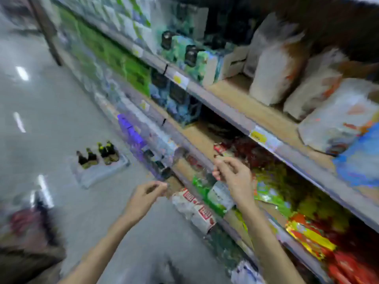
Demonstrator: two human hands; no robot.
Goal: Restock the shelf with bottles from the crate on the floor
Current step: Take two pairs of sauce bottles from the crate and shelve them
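A pale flat crate (102,171) lies on the grey floor at the left, beside the shelf's foot. Several dark bottles (98,154) with yellow-green caps stand upright in it. My left hand (145,198) hovers over the floor near the low shelf's edge, fingers curled loosely, holding nothing. My right hand (233,175) is raised in front of the lower shelf (196,140), fingers apart and empty. The view is blurred. A few dark bottles (160,167) seem to stand at the shelf's bottom level between crate and hands.
Shelving runs diagonally from upper left to lower right. White sacks (274,64) and boxed goods (184,54) fill the upper shelf. Colourful snack bags (287,197) and packets (196,210) crowd the lower levels. Open grey floor (51,119) stretches left; a dark blurred object (26,224) sits at lower left.
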